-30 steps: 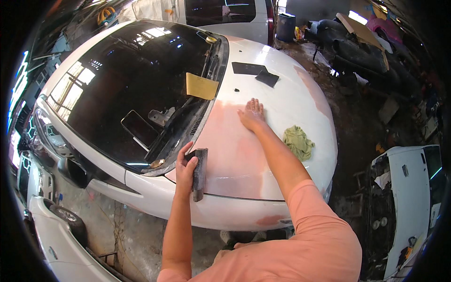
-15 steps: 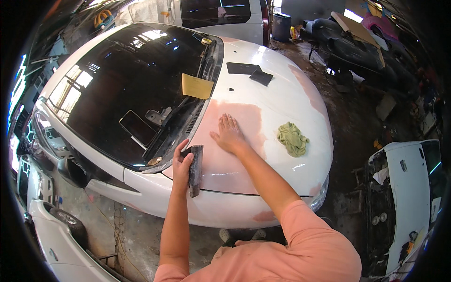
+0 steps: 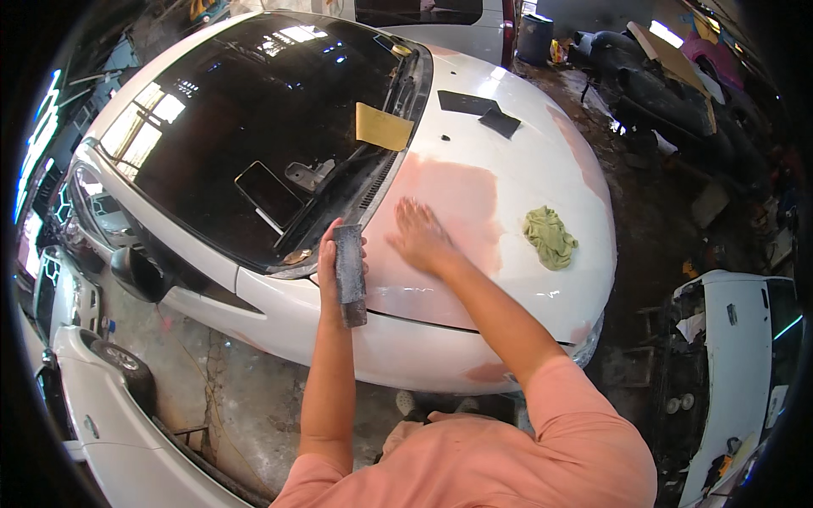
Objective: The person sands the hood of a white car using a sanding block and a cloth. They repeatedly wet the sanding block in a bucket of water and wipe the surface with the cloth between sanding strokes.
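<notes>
My left hand (image 3: 332, 262) grips a long dark grey sanding block (image 3: 350, 275) upright at the hood's near-left edge, its scuffed face turned up. My right hand (image 3: 420, 237) lies with fingers stretched out on the pink filler patch (image 3: 457, 203) of the white car hood (image 3: 542, 144), slightly blurred. A crumpled green cloth (image 3: 550, 237) rests to its right. Two black sheets (image 3: 470, 104) lie farther up the hood, and a yellow sheet (image 3: 383, 125) is at the windshield's edge.
The dark windshield (image 3: 237, 135) with a phone (image 3: 269, 193) on it fills the upper left. A side mirror (image 3: 140, 276) sticks out below. A second white car (image 3: 110, 449) is at the lower left, a loose door (image 3: 732, 381) at the right, dark stacked panels (image 3: 644, 93) at the upper right.
My right hand has moved from higher on the hood down and leftward across the pink patch. My left hand has turned the block and raised it slightly. The view has shifted.
</notes>
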Demonstrator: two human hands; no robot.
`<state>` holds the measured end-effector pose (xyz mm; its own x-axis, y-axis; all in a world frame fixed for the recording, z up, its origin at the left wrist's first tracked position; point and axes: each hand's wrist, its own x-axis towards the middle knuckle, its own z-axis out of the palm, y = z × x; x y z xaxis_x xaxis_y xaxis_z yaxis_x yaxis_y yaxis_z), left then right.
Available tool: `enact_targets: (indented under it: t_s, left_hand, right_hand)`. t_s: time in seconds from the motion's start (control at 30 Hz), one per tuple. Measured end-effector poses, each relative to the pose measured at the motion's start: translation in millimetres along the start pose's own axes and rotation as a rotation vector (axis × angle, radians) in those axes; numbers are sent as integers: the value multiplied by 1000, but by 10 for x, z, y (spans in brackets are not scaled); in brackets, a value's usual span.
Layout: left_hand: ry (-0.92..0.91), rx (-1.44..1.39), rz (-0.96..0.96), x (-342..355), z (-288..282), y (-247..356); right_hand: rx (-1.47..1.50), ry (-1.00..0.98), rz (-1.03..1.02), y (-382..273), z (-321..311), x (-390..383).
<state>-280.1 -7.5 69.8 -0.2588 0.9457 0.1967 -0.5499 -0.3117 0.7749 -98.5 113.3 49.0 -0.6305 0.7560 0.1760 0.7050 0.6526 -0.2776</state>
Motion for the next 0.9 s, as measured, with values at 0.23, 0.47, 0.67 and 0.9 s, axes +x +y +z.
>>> enact_targets:
  t_s: [0.23,0.47,0.67,0.9]
  left_hand:
    - [-90,106,-22,84,0,-75]
    - [-86,71,-2,84,22,-94]
    - [-92,126,16,23,-49,-63]
    - [-91,151,-7,5,22,-34]
  right_hand:
    - [36,36,230,68,-153,496]
    - [21,76,128,-218,-6,-321]
    - [-62,117,42,-468,113,-1023]
    - [-17,112,158,68,70,-471]
